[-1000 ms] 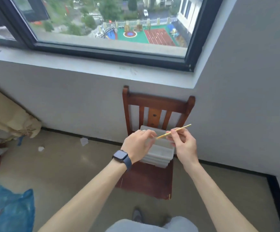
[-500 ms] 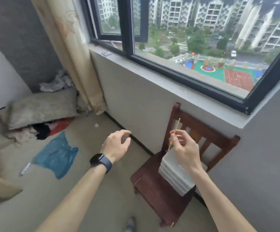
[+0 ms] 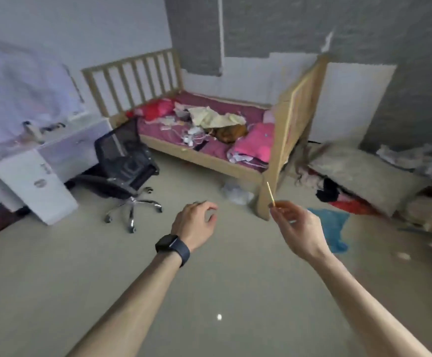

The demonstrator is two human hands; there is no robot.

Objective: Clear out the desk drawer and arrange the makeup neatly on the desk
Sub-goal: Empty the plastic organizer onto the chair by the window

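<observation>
Desk (image 3: 55, 153) newly in view, far left

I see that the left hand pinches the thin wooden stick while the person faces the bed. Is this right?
Not quite: the head view shows the right hand pinching the thin wooden stick while the person faces the bed. The left hand holds nothing.

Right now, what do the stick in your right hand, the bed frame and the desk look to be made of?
The stick, pinched by the right hand: pale, thin, matt, probably wood or bamboo. The bed frame: light unpainted wood, judging by the tan slats and posts. The desk: smooth white board, likely painted or laminated; blur leaves it open.
</observation>
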